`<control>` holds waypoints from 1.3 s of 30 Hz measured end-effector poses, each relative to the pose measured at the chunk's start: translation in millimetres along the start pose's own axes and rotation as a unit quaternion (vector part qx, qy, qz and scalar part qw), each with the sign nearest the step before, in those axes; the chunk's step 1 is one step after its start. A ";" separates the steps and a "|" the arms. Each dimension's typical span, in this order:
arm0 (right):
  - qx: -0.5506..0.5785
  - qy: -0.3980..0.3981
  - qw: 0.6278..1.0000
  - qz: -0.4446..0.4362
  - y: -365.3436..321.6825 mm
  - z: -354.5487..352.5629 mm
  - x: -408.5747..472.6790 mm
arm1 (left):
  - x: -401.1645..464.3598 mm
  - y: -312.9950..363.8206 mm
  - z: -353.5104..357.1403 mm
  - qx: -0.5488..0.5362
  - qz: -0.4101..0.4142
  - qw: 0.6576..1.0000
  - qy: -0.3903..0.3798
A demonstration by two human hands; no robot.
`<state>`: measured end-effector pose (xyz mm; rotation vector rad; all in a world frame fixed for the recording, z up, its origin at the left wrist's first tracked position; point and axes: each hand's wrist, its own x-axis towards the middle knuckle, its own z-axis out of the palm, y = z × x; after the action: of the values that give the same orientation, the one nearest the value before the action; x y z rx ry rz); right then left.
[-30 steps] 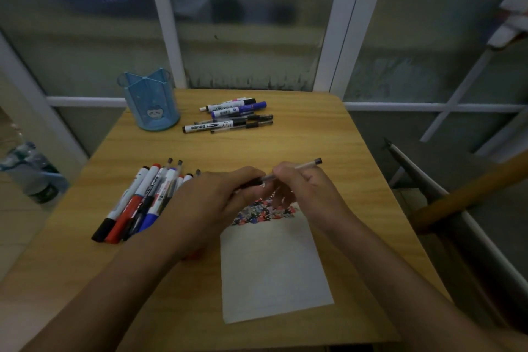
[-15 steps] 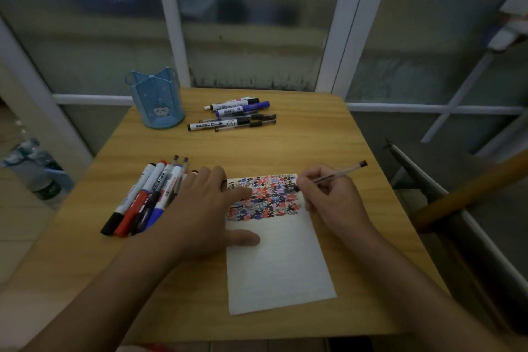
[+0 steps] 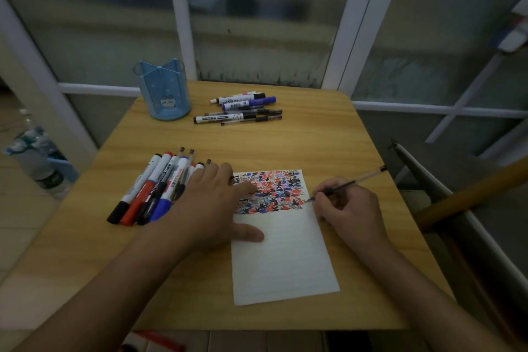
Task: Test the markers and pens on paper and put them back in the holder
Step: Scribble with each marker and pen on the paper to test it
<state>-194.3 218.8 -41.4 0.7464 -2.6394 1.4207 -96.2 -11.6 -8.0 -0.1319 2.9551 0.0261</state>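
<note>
Blue holder [image 3: 164, 91] stood apparently empty; right hand [image 3: 347, 208] pinched a pen [image 3: 350, 183] at the scribbled paper [image 3: 281, 254], left hand [image 3: 213, 206] pressed flat on it, fingers straight. Two marker piles [image 3: 155, 188] awaited return.

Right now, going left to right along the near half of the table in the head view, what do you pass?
Pile of markers → left hand → paper → right hand gripping the pen.

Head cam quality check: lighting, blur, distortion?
Head view: dim, flat light with no glare or hard shadows. Wide-angle bending shows in the window frames. The paper, pen and both marker piles are sharp enough; the shapes behind the glass are blurred.
</note>
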 end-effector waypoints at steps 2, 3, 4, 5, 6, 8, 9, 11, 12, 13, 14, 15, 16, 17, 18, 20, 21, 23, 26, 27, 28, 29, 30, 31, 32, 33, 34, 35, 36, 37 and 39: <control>-0.009 -0.006 1.000 -0.005 0.7 1.1 0.3 | 0.7 0.8 0.2 0.001 -0.002 1.000 -0.001; -0.015 -0.011 1.000 -0.009 1.0 1.5 0.2 | 0.7 1.2 0.3 0.000 -0.003 1.000 -0.003; -0.018 -0.014 1.000 -0.012 1.2 1.7 0.0 | 0.8 1.7 0.2 -0.001 -0.002 1.000 -0.003; -0.019 -0.017 1.000 -0.013 1.5 1.6 -0.1 | 0.8 2.0 0.0 -0.002 -0.001 1.000 -0.003; -0.016 -0.018 1.000 -0.014 1.7 1.3 -0.1 | 0.7 2.4 -0.1 -0.003 0.001 1.000 -0.003; -0.013 -0.021 1.000 -0.014 2.7 1.5 0.2 | 0.8 2.8 -0.6 -0.003 0.004 1.000 -0.001; -0.014 -0.023 1.000 -0.015 3.2 1.7 0.4 | 0.9 2.9 -0.7 -0.003 0.005 1.000 0.001; -0.020 -0.028 0.999 -0.019 3.9 2.3 0.5 | 1.2 3.2 -0.7 -0.003 0.006 1.000 0.002; -0.022 -0.030 0.999 -0.022 4.0 2.6 0.5 | 1.2 3.4 -1.0 -0.002 0.005 1.000 0.001; -0.023 -0.030 0.999 -0.023 4.2 3.0 0.5 | 1.2 3.5 -1.3 -0.002 0.004 1.000 -0.001; -0.022 -0.028 0.999 -0.024 4.1 3.3 0.3 | 1.1 3.7 -1.5 -0.002 0.004 1.000 -0.003; -0.022 -0.023 0.999 -0.024 4.0 3.3 0.2 | 1.3 3.7 -1.5 -0.003 0.004 1.000 -0.004; -0.021 -0.018 0.999 -0.023 3.7 3.2 0.1 | 1.2 3.8 -1.5 -0.003 0.005 1.000 -0.002; -0.020 -0.015 0.999 -0.024 3.5 3.0 0.0 | 1.1 3.8 -1.5 -0.003 0.005 1.000 0.000; -0.019 -0.016 0.999 -0.026 3.1 2.7 -0.3 | 0.9 4.0 -1.7 -0.003 0.006 1.000 0.001; -0.016 -0.028 0.999 -0.032 2.4 2.7 -0.8 | 0.5 4.0 -1.9 -0.003 0.007 1.000 0.002; -0.016 -0.034 0.999 -0.035 2.5 2.7 -1.0 | 0.6 4.1 -1.9 -0.004 0.007 1.000 0.001; -0.024 -0.033 0.999 -0.035 2.6 2.5 -0.8 | 0.8 4.1 -1.5 -0.005 0.007 1.000 0.003; -0.024 -0.019 0.999 -0.033 2.9 2.4 -1.2 | 1.3 4.0 -0.8 -0.003 0.005 1.000 0.003; -0.023 -0.018 0.999 -0.035 2.5 2.5 -1.6 | 1.2 4.0 -0.6 -0.003 0.004 1.000 0.002; -0.022 -0.020 0.999 -0.039 2.0 2.6 -1.9 | 0.9 4.2 -0.6 -0.003 0.004 1.000 0.002; -0.024 -0.023 0.999 -0.041 1.8 2.7 -1.9 | 0.6 4.3 -0.7 -0.003 0.005 1.000 0.003; -0.026 -0.026 0.998 -0.041 1.9 2.7 -1.8 | 0.2 4.5 -0.7 -0.004 0.005 1.000 0.004; -0.028 -0.027 0.998 -0.039 2.1 2.5 -1.6 | -0.1 4.7 -0.8 -0.004 0.005 1.000 0.003; -0.028 -0.028 0.999 -0.036 2.2 2.2 -1.6 | -0.3 5.0 -1.0 -0.003 0.004 1.000 0.002; -0.027 -0.026 0.999 -0.034 2.4 2.0 -1.7 | -0.4 5.2 -1.2 -0.001 0.003 1.000 0.000; -0.027 -0.025 0.999 -0.035 2.4 1.9 -1.7 | -0.2 5.5 -1.6 0.000 0.002 1.000 -0.001; -0.028 -0.026 0.999 -0.038 2.5 1.9 -1.9 | 0.0 5.8 -2.1 -0.001 0.001 1.000 -0.002; -0.030 -0.029 0.998 -0.041 2.6 2.2 -2.0 | 0.0 5.9 -2.5 -0.002 0.002 1.000 -0.002; -0.030 -0.032 0.998 -0.043 2.7 2.5 -1.9 | -0.2 6.1 -3.0 -0.002 0.003 1.000 0.000; -0.028 -0.032 0.998 -0.040 3.3 2.9 -1.3 | -1.0 6.1 -3.5 -0.004 0.007 1.000 0.003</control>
<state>-194.0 218.5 -46.0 0.8944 -2.6513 1.3203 -96.5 -5.5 -4.3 -0.1132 2.9620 0.0395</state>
